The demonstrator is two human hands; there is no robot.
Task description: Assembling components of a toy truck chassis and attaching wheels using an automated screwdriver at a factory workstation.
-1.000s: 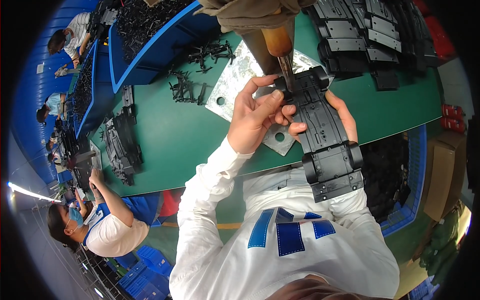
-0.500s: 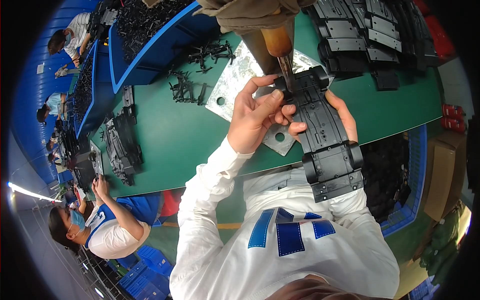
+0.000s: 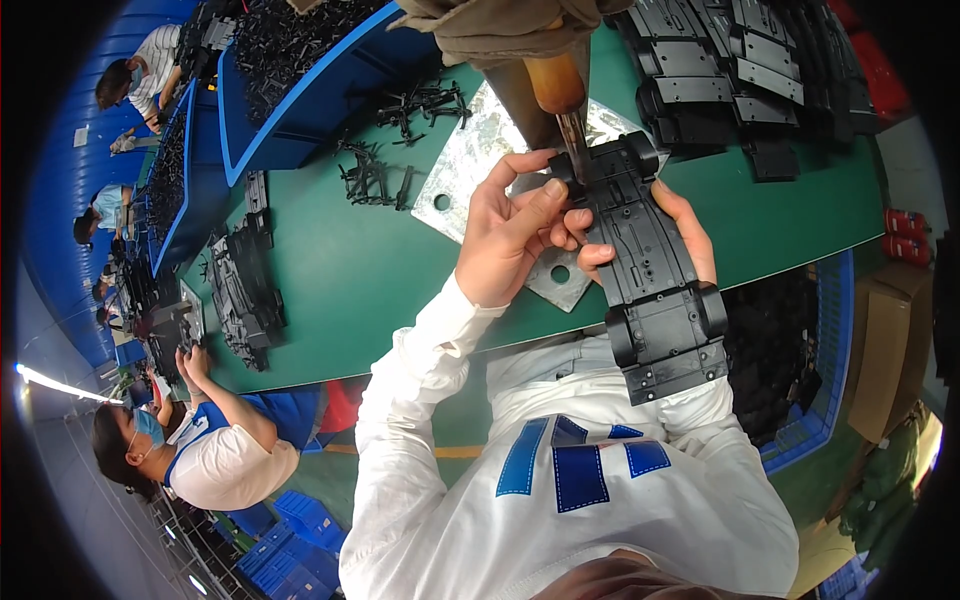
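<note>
A long black plastic car chassis with wheel arches lies tilted in my grip, its far end under a fixed tool with an amber sleeve and a metal shaft. The shaft's lower tip meets the far left part of the chassis; the exact contact spot is hidden. My right hand wraps the chassis from beneath, and its fingertips curl over the left edge. With thumb and index finger, my left hand pinches at the far left wheel arch. Whether a small part sits in that pinch cannot be seen.
Beneath the tool is a metal plate with holes on the green table. Small black parts lie left, near blue bins. Stacked chassis stand far right; a blue crate is below. A co-worker sits left.
My hands, the chassis and the tool hold the same place. At the left, the co-worker's head and hands have shifted slightly.
</note>
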